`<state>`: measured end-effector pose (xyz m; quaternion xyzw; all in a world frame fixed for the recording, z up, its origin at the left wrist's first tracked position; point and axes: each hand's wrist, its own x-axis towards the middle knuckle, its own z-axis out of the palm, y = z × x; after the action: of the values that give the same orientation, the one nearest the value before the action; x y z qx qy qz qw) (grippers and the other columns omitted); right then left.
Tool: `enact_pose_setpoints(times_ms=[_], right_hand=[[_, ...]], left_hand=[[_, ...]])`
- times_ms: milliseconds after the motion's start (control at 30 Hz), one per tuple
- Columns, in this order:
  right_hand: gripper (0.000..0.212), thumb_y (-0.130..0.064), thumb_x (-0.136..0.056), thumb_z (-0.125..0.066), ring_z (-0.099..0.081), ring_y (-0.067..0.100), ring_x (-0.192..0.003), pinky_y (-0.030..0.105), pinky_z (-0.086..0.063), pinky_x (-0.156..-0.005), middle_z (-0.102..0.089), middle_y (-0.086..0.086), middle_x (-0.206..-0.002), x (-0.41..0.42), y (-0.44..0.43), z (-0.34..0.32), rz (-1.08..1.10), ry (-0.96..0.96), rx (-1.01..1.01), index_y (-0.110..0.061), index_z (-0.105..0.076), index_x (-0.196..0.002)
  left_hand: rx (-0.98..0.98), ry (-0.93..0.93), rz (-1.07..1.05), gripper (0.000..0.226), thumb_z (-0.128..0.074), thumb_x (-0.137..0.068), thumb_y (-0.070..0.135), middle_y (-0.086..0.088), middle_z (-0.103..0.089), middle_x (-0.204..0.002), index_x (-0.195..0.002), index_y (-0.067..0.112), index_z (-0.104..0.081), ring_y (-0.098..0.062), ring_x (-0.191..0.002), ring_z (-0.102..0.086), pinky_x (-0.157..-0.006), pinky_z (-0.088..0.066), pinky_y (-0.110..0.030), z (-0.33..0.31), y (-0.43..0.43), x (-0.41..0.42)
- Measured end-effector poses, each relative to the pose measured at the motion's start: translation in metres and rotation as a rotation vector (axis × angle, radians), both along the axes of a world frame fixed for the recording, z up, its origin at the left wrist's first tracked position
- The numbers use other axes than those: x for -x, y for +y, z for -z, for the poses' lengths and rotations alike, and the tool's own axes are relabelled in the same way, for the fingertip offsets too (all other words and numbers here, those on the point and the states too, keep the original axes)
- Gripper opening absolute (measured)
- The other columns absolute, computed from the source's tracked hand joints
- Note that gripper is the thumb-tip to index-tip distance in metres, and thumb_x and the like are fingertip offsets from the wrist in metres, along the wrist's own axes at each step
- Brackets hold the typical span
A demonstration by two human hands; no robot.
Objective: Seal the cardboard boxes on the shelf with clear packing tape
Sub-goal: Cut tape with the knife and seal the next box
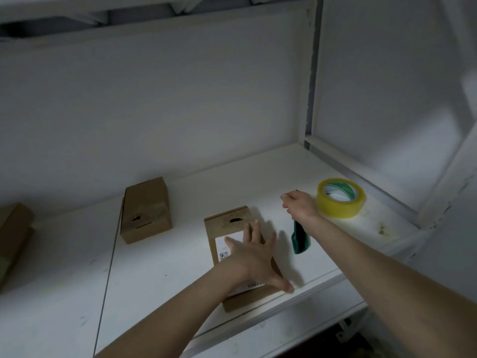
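The left hand (254,257) lies flat, fingers spread, on a small brown cardboard box with a white label (227,223) near the front edge of the white shelf (167,280). The right hand (299,205) grips a green-handled utility knife (300,240), just beside the yellowish roll of clear packing tape (335,211). A second brown cardboard box (145,210) sits farther back to the left.

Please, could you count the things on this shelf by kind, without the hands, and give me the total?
Cardboard boxes: 3 (front box, back box, box cut off at the left edge)
Tape roll: 1
Green cutter: 1, held in the right hand
Total: 5
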<state>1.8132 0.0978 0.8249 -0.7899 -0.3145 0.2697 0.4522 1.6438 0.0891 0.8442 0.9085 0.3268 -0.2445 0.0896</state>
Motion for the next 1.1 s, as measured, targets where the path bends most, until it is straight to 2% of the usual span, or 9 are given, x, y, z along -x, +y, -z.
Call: enact_pose_setpoints(times_ms=[200, 333, 533, 600, 700, 767, 833, 933, 1100], right_hand=[[0.026, -0.021, -0.098, -0.050, -0.060, 0.032, -0.109, 0.034, -0.046, -0.090, -0.067, 0.012, -0.117, -0.013, -0.005, -0.001, 0.035, -0.173, 0.041, -0.008, -0.067, -0.112], [0.035, -0.011, -0.093, -0.047, -0.057, 0.031, -0.113, 0.033, -0.047, -0.094, -0.059, 0.012, -0.127, -0.020, -0.005, -0.002, 0.042, -0.273, 0.068, -0.015, -0.059, -0.125], [0.050, -0.011, -0.090, -0.052, -0.035, 0.033, -0.131, 0.037, -0.031, -0.106, -0.040, 0.015, -0.141, -0.052, -0.034, -0.013, 0.176, -0.487, 0.140, -0.015, -0.042, -0.140], [0.053, -0.016, -0.090, -0.055, -0.036, 0.033, -0.132, 0.037, -0.032, -0.106, -0.038, 0.015, -0.142, -0.064, -0.045, -0.013, 0.175, -0.544, 0.173, -0.013, -0.040, -0.142], [0.062, -0.032, -0.089, -0.062, -0.036, 0.030, -0.133, 0.036, -0.036, -0.104, -0.039, 0.011, -0.144, -0.073, -0.054, -0.009, 0.022, -0.573, 0.381, -0.013, -0.036, -0.143], [0.067, -0.039, -0.089, -0.062, -0.038, 0.027, -0.134, 0.034, -0.035, -0.106, -0.043, 0.008, -0.144, -0.073, -0.057, -0.003, -0.070, -0.621, 0.511, -0.015, -0.035, -0.145], [0.058, -0.031, -0.090, -0.057, -0.040, 0.025, -0.132, 0.032, -0.031, -0.107, -0.049, 0.007, -0.140, -0.074, -0.059, 0.001, -0.110, -0.739, 0.562, -0.017, -0.038, -0.144], [0.044, -0.015, -0.094, -0.049, -0.048, 0.022, -0.125, 0.026, -0.032, -0.104, -0.059, 0.004, -0.129, -0.079, -0.064, 0.000, -0.091, -0.822, 0.543, -0.022, -0.048, -0.137], [0.046, -0.022, -0.096, -0.053, -0.058, 0.028, -0.116, 0.029, -0.044, -0.090, -0.065, 0.009, -0.122, -0.091, -0.066, -0.013, 0.007, -0.696, 0.384, -0.027, -0.047, -0.141]], left_hand=[[-0.012, -0.096, 0.050, 0.113, -0.069, -0.075, 0.058, -0.016, 0.024, -0.156, -0.153, 0.026, 0.006, -0.032, -0.144, 0.022, -0.112, 0.000, -0.066, -0.002, 0.033, -0.003], [-0.018, -0.161, 0.027, 0.111, -0.071, -0.073, 0.056, -0.016, 0.016, -0.158, -0.154, 0.024, -0.002, -0.029, -0.146, 0.015, -0.114, 0.000, -0.063, 0.001, 0.069, -0.014], [-0.070, -0.154, 0.000, 0.101, -0.068, -0.080, 0.052, -0.015, 0.011, -0.159, -0.154, 0.023, -0.005, -0.030, -0.147, 0.004, -0.116, -0.004, -0.057, -0.005, 0.091, -0.025], [-0.142, -0.136, -0.012, 0.099, -0.065, -0.082, 0.053, -0.014, 0.008, -0.160, -0.154, 0.023, -0.003, -0.031, -0.147, 0.002, -0.115, -0.007, -0.056, -0.006, 0.093, -0.030], [-0.272, -0.323, 0.133, 0.094, -0.062, -0.083, 0.054, -0.010, -0.004, -0.161, -0.153, 0.024, -0.008, -0.024, -0.148, -0.006, -0.117, -0.011, -0.048, -0.004, 0.075, -0.048], [-0.249, -0.427, 0.304, 0.081, -0.059, -0.082, 0.053, -0.004, -0.016, -0.158, -0.150, 0.033, -0.020, -0.022, -0.141, -0.027, -0.113, -0.025, -0.038, 0.001, 0.051, -0.065], [-0.163, -0.362, 0.396, 0.072, -0.056, -0.079, 0.056, -0.002, -0.018, -0.155, -0.145, 0.041, -0.030, -0.024, -0.131, -0.039, -0.104, -0.039, -0.037, 0.008, 0.027, -0.079], [-0.050, -0.299, 0.272, 0.064, -0.061, -0.082, 0.046, -0.005, -0.017, -0.150, -0.141, 0.032, -0.040, -0.030, -0.126, -0.042, -0.101, -0.041, -0.038, 0.025, 0.019, -0.093], [-0.066, -0.380, 0.114, 0.065, -0.058, -0.089, 0.044, -0.008, -0.015, -0.157, -0.145, 0.021, -0.036, -0.034, -0.128, -0.037, -0.104, -0.038, -0.039, 0.038, 0.028, -0.127]])
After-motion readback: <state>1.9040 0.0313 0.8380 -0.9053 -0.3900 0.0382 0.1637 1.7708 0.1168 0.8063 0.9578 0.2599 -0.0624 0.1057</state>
